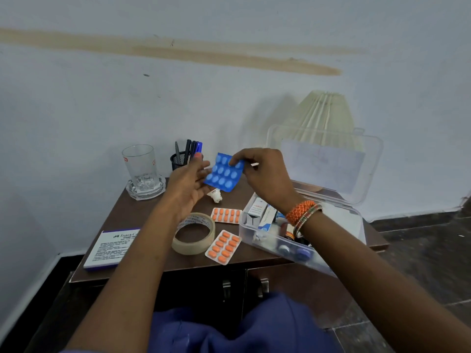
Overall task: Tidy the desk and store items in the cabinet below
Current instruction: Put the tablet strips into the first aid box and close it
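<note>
Fingers [235, 160] of the right hand [262, 174] pinch the blue blister pack [223, 173] at its top corner, above the worktop [142, 212]; left hand [187, 186] lies open beneath; open plastic box [257, 242] sits at four o'clock, nearer the right hand; pack's long axis tilts toward one o'clock.

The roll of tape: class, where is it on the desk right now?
In the head view, the roll of tape lies flat near the desk's front edge, between the stamp pad box and two orange pill strips.
</note>
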{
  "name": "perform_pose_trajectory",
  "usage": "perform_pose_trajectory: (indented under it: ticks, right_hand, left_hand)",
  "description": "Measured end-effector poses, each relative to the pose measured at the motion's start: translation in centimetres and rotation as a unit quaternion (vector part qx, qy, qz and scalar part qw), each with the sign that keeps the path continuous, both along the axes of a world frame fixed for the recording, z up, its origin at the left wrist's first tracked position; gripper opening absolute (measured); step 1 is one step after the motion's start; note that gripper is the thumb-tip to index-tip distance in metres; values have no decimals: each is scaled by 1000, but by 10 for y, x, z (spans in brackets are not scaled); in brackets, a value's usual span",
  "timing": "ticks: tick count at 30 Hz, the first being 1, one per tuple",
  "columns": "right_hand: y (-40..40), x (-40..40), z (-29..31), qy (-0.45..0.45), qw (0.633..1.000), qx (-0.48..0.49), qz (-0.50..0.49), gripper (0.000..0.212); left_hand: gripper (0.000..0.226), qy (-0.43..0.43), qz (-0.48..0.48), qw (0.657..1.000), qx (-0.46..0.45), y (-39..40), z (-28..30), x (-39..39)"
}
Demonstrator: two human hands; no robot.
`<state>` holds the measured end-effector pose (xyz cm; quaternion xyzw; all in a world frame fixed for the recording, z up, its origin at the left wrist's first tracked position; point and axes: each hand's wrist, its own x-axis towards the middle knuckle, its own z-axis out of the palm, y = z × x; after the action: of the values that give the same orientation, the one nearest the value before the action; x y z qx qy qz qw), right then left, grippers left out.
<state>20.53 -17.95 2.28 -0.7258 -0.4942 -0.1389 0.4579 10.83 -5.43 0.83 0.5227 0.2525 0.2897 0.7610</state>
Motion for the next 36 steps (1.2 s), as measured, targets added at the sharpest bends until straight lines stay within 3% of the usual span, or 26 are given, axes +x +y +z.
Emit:
perform_pose_trajectory:
  ticks: [3,8,10,15,20,22,24,27,30,33,36]
  right_hand:
    - [-6,-3,-2,73,997,5,14,31]
    - [-8,-2,-10,264,959,65,80,29]
    - [-9,-1,-13,299,948,82,76,28]
    - [-24,-3,-16,298,949,105,17,21]
    - [-67,-10,-23,153,986,61,-39,23]
    - [-89,-11,-31,117,989,57,-71,23]
    - [-111,-8,-39,88,988,56,-114,19]
    - [-141,1,-52,64,982,37,-176,12]
    - [-160,9,-63,72,973,26,-220,6]
    - [-169,17,-70,84,964,34,-248,7]
    - [-172,21,-76,115,960,28,-253,9]
  left_hand:
    - [10,-10,-9,999,29,-3,-3,-1]
    - [26,-29,6,998,48,-13,2,0]
    - [24,-29,24,998,51,-18,4,2]
    - [18,44,1,993,109,-32,7,3]
    - [18,53,-56,984,160,-62,4,6]
    - [18,53,-73,971,224,-76,-3,11]
    - [23,64,-84,932,346,-87,-12,15]
    - [41,141,-95,795,582,-98,-26,20]
    - [51,193,-124,684,693,-106,-33,26]
    - [47,189,-166,652,716,-112,-37,30]
    - [35,178,-197,658,705,-117,-38,33]
